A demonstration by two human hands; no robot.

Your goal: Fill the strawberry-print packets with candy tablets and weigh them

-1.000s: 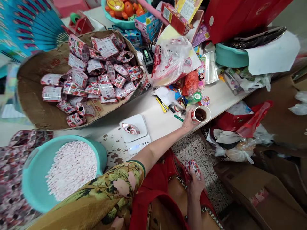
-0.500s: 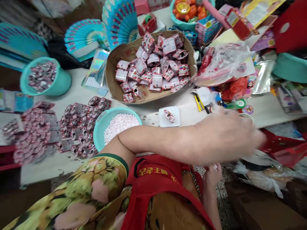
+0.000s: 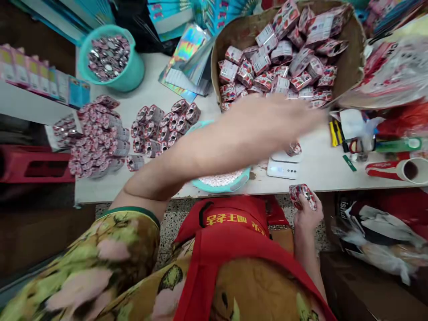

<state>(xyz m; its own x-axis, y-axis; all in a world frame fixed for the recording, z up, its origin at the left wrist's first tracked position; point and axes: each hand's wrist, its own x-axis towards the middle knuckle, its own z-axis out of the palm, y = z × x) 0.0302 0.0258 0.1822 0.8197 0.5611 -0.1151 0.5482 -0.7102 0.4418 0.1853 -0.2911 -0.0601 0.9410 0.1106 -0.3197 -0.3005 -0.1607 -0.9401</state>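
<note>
My left hand (image 3: 274, 120) reaches across my body, smeared by motion, between the cardboard box and a small white scale (image 3: 282, 169). Its fingers are too blurred to read. On the scale stands a small red-and-pink printed pack (image 3: 293, 149), partly hidden by that hand. Low at the table's front edge, my right hand (image 3: 308, 213) grips another printed pack (image 3: 302, 196), its opening facing up. Beneath my left forearm is a turquoise basin (image 3: 219, 189) of small whitish pellets (image 3: 222, 179), mostly covered. Several upright open packs (image 3: 163, 127) are grouped left of the basin.
The cardboard box (image 3: 359, 53) at the back holds many printed packs. A turquoise bucket (image 3: 133, 71) of small shiny pieces stands back left, near a pile of packs (image 3: 96, 142). Yellow cutters (image 3: 333, 133), a paper cup (image 3: 397, 170) and plastic bags (image 3: 397, 76) lie right.
My left hand has swung back leftward from the table's right side to near the scale. The view has shifted, and the pack in my right hand now shows more clearly.
</note>
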